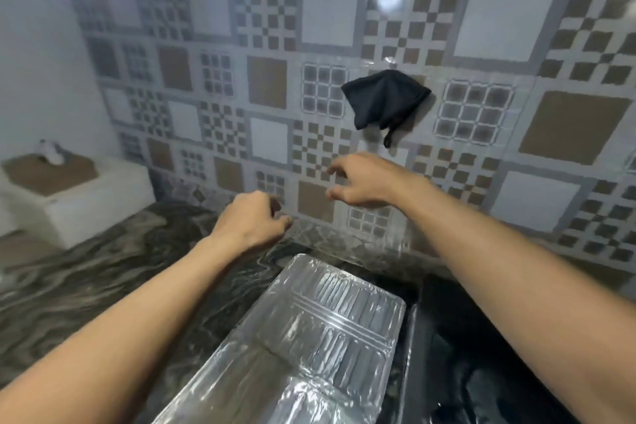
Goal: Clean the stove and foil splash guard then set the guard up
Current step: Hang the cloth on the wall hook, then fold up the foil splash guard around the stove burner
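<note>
head view: our left hand (253, 217) is loosely curled, empty, near the tiled wall (481, 86). our right hand (361, 182) has fingers spread, holding nothing, below a black cloth (382, 100) hanging there. the foil splash guard (309, 337) lies on the counter (86, 279) beside the stove (481, 372).

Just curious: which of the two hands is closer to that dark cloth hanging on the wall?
The right hand. It is raised just below the dark cloth, fingers spread, while the left hand sits lower and further left.

The foil splash guard (309, 330) is shiny, ribbed and crinkled metal. The bench (86, 272) is polished, veined stone. The wall tiles (330, 10) look glossy, the hanging dark cloth (382, 98) soft and matt.
</note>
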Available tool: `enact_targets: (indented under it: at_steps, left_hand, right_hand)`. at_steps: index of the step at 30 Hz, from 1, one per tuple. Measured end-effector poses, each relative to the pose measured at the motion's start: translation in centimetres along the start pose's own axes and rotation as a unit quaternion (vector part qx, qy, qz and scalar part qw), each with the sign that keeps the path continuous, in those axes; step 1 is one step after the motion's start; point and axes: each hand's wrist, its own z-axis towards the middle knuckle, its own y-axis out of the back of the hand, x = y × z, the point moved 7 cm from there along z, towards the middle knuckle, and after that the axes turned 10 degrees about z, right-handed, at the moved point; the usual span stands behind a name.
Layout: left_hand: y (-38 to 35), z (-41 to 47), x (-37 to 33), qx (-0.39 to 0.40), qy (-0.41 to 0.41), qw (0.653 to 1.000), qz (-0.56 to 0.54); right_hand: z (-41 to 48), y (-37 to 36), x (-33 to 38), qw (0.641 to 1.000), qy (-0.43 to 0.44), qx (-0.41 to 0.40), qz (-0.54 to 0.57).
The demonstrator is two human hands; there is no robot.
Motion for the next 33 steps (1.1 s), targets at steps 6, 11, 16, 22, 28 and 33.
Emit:
enact_targets:
  at_steps: [6, 11, 16, 22, 28, 33]
  left_hand:
    - [-6.5, -10.1, 6.8, 0.055, 0.149, 0.987, 0.009]
    - [-11.8, -17.2, 11.0, 0.103, 0.254, 0.961, 0.028]
    - [-15.8, -20.9, 12.8, 0.118, 0.296, 0.944, 0.079]
    - [-20.1, -21.9, 15.0, 0.128, 0.318, 0.933, 0.109]
    - [-21.4, -21.8, 16.6, 0.171, 0.351, 0.915, 0.103]
    - [-21.2, -21.7, 16.8, 0.185, 0.376, 0.902, 0.105]
  right_hand:
    - [-1.0, -11.0, 4.8, 0.991, 0.064, 0.113, 0.031]
    - [-1.3, -19.8, 6.8, 0.975, 0.101, 0.198, 0.013]
    - [-1.3, -27.6, 7.7, 0.953, 0.127, 0.275, -0.018]
    - [0.1, -35.7, 8.2, 0.918, 0.162, 0.361, -0.016]
    - [2.3, -39.1, 8.2, 0.898, 0.177, 0.404, 0.002]
    - [2.0, -39.4, 8.6, 0.903, 0.200, 0.380, -0.017]
